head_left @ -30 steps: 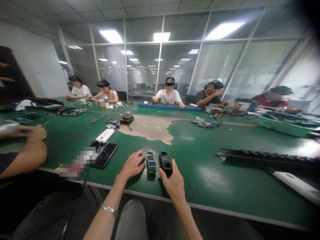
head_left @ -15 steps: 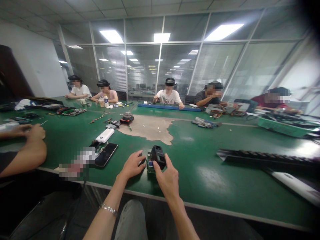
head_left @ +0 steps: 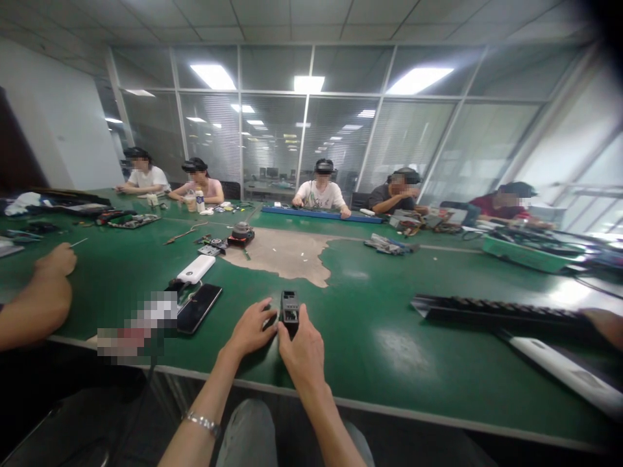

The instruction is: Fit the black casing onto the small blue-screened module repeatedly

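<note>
A small black plastic housing point(head_left: 290, 306) with square openings in its end is gripped by my right hand point(head_left: 302, 347), thumb on its near left side and fingers along the right. Something pale and green shows inside the nearer opening. Just left of it, my left hand point(head_left: 250, 329) rests low over the green table point(head_left: 360, 379), fingers curled and thumb bent in. A dark patch lies between these fingers; whether it is a part or shadow is hard to make out. On that wrist sits a metal bracelet point(head_left: 202, 423).
Left of my hands lie a black phone point(head_left: 199, 309) and a white power bank point(head_left: 196, 268) with a cable. At right are a long black rail point(head_left: 487, 312) and a white long-bodied object point(head_left: 564, 373). A co-worker's arm point(head_left: 39, 295) reaches in at left; several people sit opposite.
The black housing has turned end-on towards me and moved slightly left with my right hand; the green circuit board seen beside it earlier is now mostly hidden. Another hand has appeared at far right.
</note>
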`<state>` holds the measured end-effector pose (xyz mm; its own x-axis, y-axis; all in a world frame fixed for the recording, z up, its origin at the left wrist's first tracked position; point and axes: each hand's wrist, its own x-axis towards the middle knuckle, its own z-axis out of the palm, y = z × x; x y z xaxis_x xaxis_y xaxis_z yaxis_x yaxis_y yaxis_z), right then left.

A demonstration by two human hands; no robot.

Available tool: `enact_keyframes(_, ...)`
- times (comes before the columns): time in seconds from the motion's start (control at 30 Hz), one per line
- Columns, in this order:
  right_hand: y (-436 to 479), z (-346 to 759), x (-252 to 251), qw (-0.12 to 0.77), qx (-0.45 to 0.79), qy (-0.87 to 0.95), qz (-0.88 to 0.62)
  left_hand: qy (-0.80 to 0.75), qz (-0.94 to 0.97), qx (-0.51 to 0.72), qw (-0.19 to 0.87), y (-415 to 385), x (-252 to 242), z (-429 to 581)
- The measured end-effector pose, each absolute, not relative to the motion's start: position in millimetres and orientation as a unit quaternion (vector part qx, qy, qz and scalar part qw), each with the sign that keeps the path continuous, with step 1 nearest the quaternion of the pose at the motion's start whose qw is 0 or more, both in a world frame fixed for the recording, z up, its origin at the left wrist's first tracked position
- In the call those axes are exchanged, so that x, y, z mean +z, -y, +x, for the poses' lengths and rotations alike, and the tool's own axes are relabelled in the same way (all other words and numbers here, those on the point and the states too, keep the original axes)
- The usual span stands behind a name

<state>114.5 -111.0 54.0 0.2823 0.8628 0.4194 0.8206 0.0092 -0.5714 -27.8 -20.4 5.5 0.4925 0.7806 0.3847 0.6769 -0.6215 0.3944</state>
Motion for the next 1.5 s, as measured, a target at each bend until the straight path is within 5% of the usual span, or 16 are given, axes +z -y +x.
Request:
enact_keyframes(0.87,108,125,-1,0.445,-0.014,0.628,-0.638,-0.415,0.871,0.249,0.089,15,4,-21)
enact_keyframes(1.23,113,140,48,0.523,0.045,0.582,-0.621,-0.411,0.867,0.263,0.102,16,4,-22)
enact_keyframes(1.5,108,178,19,0.460,0.024,0.566,-0.683,-0.411,0.867,0.268,0.090,15,2,-22)
